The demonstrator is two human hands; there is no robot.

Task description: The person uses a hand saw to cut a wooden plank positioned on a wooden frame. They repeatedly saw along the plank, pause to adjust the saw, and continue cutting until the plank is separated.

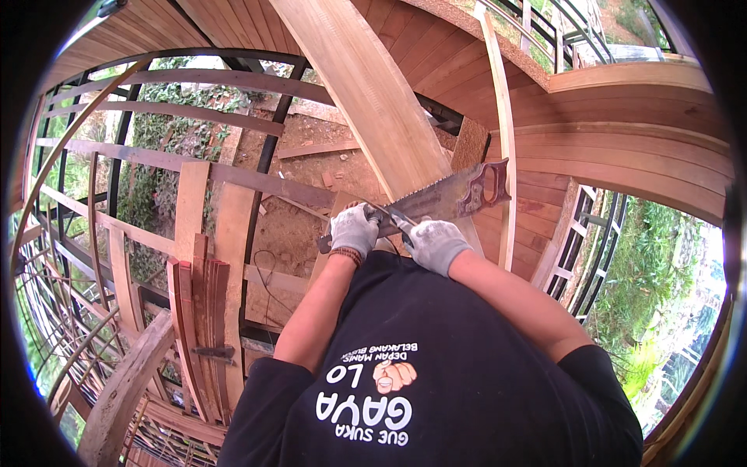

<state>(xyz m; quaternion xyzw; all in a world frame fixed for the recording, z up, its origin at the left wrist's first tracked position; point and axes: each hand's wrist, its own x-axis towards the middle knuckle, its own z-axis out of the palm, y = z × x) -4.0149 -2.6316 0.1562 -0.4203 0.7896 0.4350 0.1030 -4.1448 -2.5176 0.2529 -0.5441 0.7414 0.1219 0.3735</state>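
A handsaw (447, 194) with a worn brown wooden handle lies slantwise across a long pale board (373, 101), its toothed edge facing away from me. My left hand (354, 229), in a grey-white glove, is closed over the narrow end of the blade, whose tip sticks out to its left. Also gloved, my right hand (436, 243) grips a slim dark tool (401, 218) that looks like a file, held at the saw's toothed edge. The far end of this tool reaches close to my left fingers, and the contact there is partly hidden.
A narrow light batten (502, 132) runs beside the board on the right. Curved wooden planking (615, 140) lies beyond. To the left, dark metal framing and wooden rails (179, 159) span bare ground. Reddish timber strips (202, 327) stand lower left, near a weathered post (128, 389).
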